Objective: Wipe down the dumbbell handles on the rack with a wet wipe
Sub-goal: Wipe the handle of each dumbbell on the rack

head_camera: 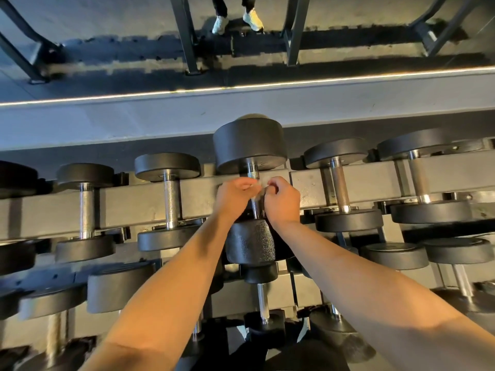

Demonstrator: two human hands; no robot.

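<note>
Over rack (134, 202), left hand (233, 195), right hand (282, 202) pinching wipe (256, 186) at dumbbell handle (253, 171)

Dim, warm light; a bright strip (241, 88) glares above the rack (128, 202). Edges bow; hands slightly blurred.

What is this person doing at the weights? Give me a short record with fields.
place: rack holding rows of dumbbells
target: handle of the big middle dumbbell, top row
left hand: holds a white wipe against the handle
right hand: pinches the same wipe
neighbours: smaller dumbbells on both sides, no hand on them
background: shoes of someone standing beyond the rack
</note>
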